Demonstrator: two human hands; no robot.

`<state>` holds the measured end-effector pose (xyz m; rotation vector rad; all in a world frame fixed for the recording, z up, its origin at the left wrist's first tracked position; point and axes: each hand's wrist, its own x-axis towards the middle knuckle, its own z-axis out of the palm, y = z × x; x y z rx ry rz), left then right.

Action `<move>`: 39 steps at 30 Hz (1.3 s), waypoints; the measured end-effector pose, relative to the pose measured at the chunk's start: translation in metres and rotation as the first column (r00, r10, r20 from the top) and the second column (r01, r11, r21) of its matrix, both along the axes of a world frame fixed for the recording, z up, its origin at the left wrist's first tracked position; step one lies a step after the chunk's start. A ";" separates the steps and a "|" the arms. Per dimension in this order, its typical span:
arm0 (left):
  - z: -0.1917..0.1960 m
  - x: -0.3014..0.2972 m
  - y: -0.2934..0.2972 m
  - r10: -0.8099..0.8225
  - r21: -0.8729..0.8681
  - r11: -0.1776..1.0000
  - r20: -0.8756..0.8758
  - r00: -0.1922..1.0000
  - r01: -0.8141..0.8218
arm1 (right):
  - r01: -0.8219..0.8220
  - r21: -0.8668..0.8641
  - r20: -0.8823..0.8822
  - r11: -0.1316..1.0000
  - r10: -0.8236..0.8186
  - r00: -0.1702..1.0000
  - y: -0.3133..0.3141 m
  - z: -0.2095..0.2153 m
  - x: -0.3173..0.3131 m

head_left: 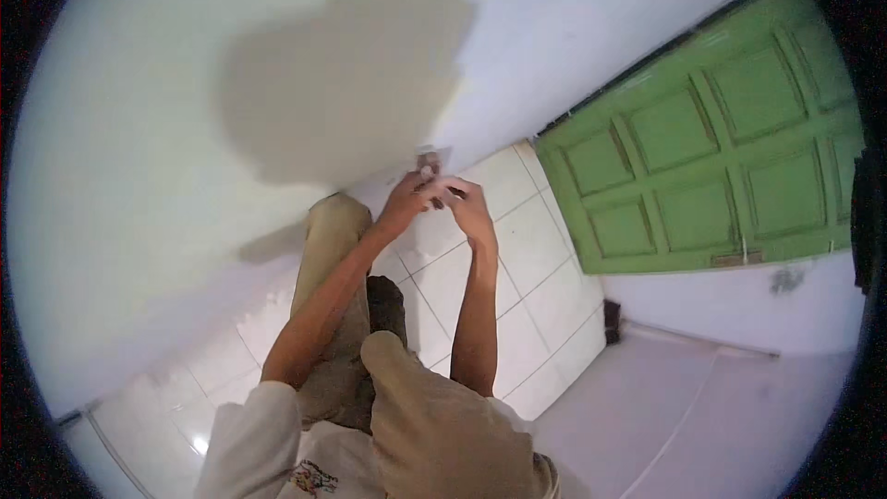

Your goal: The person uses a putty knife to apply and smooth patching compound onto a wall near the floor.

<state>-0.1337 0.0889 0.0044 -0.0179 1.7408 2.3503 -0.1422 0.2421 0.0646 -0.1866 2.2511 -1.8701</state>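
Both my hands meet low at the white wall (pixel 582 46), close to its foot. My left hand (pixel 404 208) has its fingers closed near a small brownish fitting (pixel 428 163) with a pale round part, set against the wall. From the right, my right hand (pixel 471 212) bends its fingers in toward the left one, and their fingertips come together just below the fitting. Motion smears the fingertips. Whatever lies between them, if anything, is too small and blurred to make out.
My bent knees (pixel 337 222) in tan trousers are beside the wall, above a pale tiled floor (pixel 527 249). On the right is a green panelled door (pixel 693 148). A small dark object (pixel 612 322) sits at the floor's edge. A large shadow falls on the wall.
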 end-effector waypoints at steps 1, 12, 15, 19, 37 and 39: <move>-0.007 -0.003 -0.002 -0.031 0.015 0.999 -0.040 0.999 0.031 | -0.047 0.019 0.006 0.999 0.047 0.999 -0.001 -0.003 -0.001; -0.011 -0.002 -0.011 0.080 -0.013 0.997 -0.043 0.996 -0.081 | 0.175 0.134 0.101 0.975 -0.189 0.977 -0.007 0.002 -0.006; -0.018 -0.004 -0.023 0.028 -0.034 0.999 -0.051 0.998 -0.029 | 0.299 0.129 0.068 0.946 -0.309 0.949 -0.020 -0.016 -0.009; -0.034 -0.011 -0.035 0.101 -0.161 0.978 -0.203 0.974 -0.135 | 0.171 0.006 0.145 0.985 -0.170 0.975 -0.032 -0.033 -0.019; -0.017 -0.012 -0.036 0.252 -0.267 0.931 -0.025 0.967 -0.249 | 0.501 -0.162 -0.015 0.850 -0.509 0.860 -0.040 0.020 -0.018; -0.014 -0.011 -0.031 0.278 -0.247 0.930 -0.005 0.961 -0.270 | 0.508 -0.206 -0.100 0.836 -0.535 0.839 -0.045 0.032 -0.013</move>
